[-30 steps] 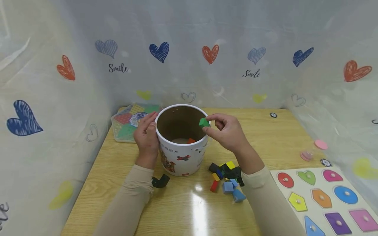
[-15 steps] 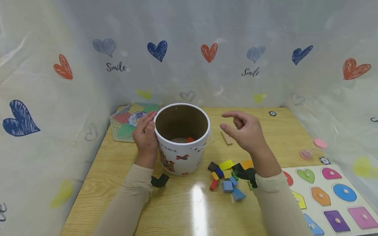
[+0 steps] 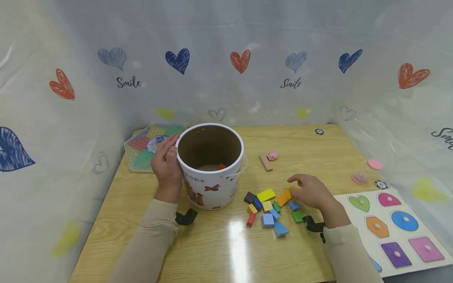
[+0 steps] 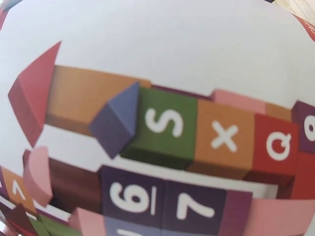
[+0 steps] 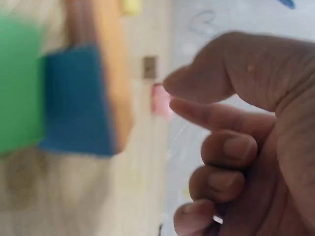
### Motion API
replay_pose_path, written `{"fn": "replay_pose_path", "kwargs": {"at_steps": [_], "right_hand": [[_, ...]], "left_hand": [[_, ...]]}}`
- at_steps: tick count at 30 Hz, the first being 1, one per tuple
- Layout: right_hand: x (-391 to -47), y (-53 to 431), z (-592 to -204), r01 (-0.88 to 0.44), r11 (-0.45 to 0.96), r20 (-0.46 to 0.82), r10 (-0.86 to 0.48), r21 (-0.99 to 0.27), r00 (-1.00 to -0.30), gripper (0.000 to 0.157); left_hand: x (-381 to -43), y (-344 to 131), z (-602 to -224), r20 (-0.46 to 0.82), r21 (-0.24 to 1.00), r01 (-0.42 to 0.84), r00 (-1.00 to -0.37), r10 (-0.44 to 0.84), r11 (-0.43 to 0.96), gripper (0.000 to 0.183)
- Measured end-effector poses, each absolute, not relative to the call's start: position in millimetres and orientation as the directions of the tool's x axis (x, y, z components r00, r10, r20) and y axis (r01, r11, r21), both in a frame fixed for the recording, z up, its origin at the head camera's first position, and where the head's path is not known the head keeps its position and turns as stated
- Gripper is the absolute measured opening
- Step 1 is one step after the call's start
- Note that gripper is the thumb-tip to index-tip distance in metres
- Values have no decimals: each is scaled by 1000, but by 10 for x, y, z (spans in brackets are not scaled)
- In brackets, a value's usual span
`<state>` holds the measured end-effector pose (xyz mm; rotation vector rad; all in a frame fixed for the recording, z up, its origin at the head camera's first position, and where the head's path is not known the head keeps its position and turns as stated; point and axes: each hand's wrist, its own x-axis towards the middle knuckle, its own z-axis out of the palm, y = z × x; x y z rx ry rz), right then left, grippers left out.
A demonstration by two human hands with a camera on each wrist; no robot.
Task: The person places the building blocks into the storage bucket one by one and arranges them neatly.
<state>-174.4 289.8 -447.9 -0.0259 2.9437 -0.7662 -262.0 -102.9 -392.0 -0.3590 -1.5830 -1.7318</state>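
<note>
A white toy bucket [image 3: 226, 194] with printed pictures stands left of the middle of the table. My left hand [image 3: 166, 167] rests along its left side, fingers fairly straight; the left wrist view is filled by the bucket's print. A red block [image 3: 221, 166] shows inside on the bottom. My right hand [image 3: 311, 192] hovers at the right end of a pile of coloured blocks, its fingertips beside an orange block [image 3: 283, 197]. Nothing is between thumb and index finger [image 5: 197, 113] in the right wrist view. A blue block [image 5: 76, 101] and a green block [image 5: 19, 83] lie near.
Behind the pile lie a plain wooden block [image 3: 266, 162] and a pink pig figure [image 3: 272, 156]. A shape puzzle board [image 3: 357, 220] is at the right, a small pink hourglass [image 3: 359, 177] beyond it. A patterned flat box [image 3: 139, 157] lies behind the left hand.
My right hand has let go of the green block at the bucket's rim, then moved right and down to the pile. The left hand stays at the bucket; the head view has shifted slightly.
</note>
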Motion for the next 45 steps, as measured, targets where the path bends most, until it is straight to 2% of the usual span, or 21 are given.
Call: {"fn": "replay_pose_path", "kwargs": {"at_steps": [7, 14, 18, 22, 26, 29, 32, 35, 39, 45], "right_hand": [[-1799, 2915, -4716, -90, 940, -117, -135, -329, -984, 42], [-1833, 2942, -4628, -109, 954, -58, -130, -280, -990, 31], [-1782, 2962, -4453, -128, 932, 77, -108, -340, -991, 29], [-1780, 2877, -4182, -203, 841, 283, -63, -501, -957, 25], [-1840, 2646, -3829, -340, 637, 448, 11, -692, -894, 26], [-1893, 2383, -3549, -456, 451, 516, 14, -767, -856, 26], [-1940, 2066, -3328, -506, 350, 529, -33, -788, -848, 26], [-1956, 1777, -3207, -499, 363, 503, -90, -787, -859, 26], [-1979, 1546, -3198, -469, 403, 453, -140, -786, -880, 25], [-2030, 1438, -3267, -438, 361, 397, -185, -823, -899, 23]], "left_hand": [[-2622, -1042, -3923, 664, 724, 688, -675, -322, 51, 33], [-2609, -1033, -3907, 658, 728, 684, -674, -336, 53, 33], [-2600, -1026, -3903, 653, 736, 675, -684, -324, 58, 33], [-2600, -1028, -3908, 649, 739, 672, -692, -316, 47, 33], [-2599, -1038, -3913, 641, 745, 666, -698, -319, 38, 33], [-2595, -1035, -3910, 641, 745, 666, -696, -323, 42, 33], [-2588, -1043, -3918, 643, 744, 666, -692, -329, 51, 33], [-2584, -1052, -3931, 642, 743, 669, -692, -330, 41, 33], [-2583, -1050, -3934, 643, 742, 670, -695, -322, 34, 33], [-2579, -1054, -3904, 645, 744, 666, -695, -316, 54, 32]]}}
